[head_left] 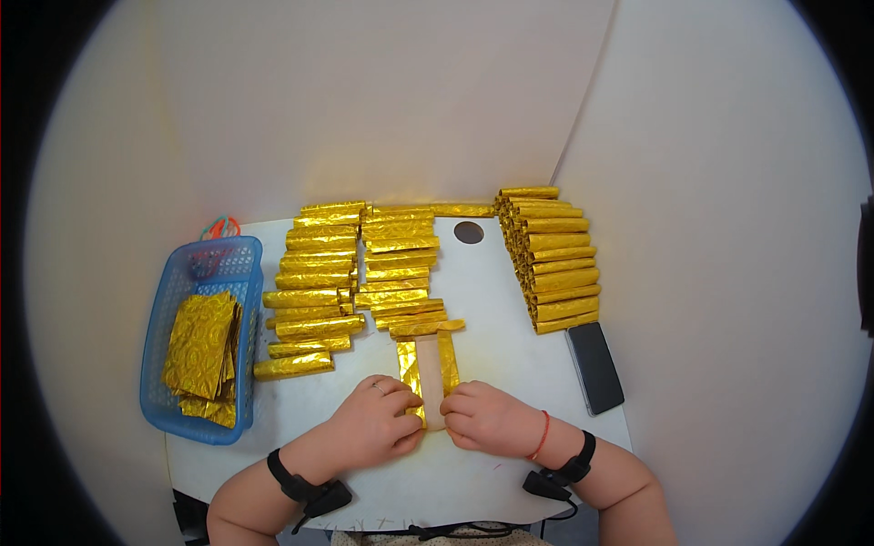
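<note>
At the table's left edge, a blue perforated plastic basket is seen, in which flat, embossed gold-foil sheets are stacked, not yet rolled. To its right, two columns of slim gold-foil rolls are laid out, reaching toward the far edge. Near the middle of the near edge, a partly folded gold-and-beige sheet is laid lengthwise; its gold sides appear to be turned in over a pale strip, so it is judged unfinished. Its left side is gripped by the curled fingers of the left hand, its right side by those of the right hand. Toward the far right corner, more finished-looking gold rolls are piled; below them, by the right edge, a black rectangular phone-like slab is placed. No brand or label can be read; small dark marks at the near edge are illegible.
</note>
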Action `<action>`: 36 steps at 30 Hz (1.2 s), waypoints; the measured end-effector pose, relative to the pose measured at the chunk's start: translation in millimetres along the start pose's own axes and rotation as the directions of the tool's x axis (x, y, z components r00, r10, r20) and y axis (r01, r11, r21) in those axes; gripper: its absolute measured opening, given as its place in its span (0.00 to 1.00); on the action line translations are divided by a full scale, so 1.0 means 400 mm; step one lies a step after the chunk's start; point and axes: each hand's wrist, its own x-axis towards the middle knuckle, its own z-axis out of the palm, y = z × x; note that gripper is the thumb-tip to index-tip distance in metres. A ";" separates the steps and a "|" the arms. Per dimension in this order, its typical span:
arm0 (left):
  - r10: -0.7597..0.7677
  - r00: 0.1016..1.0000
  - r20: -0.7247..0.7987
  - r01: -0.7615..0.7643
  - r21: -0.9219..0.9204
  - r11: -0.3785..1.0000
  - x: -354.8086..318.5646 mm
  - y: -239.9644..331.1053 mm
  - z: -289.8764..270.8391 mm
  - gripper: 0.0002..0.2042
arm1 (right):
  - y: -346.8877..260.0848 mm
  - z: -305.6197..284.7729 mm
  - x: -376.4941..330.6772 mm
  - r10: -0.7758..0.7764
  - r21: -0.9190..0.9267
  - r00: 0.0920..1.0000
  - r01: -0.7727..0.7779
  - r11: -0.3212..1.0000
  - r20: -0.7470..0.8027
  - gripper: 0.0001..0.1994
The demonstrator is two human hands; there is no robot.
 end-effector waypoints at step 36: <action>-0.152 0.988 0.006 0.152 0.001 0.988 0.019 -0.005 0.016 0.12 | 0.006 0.005 0.000 0.382 0.222 0.924 -0.368 0.903 -0.024 0.07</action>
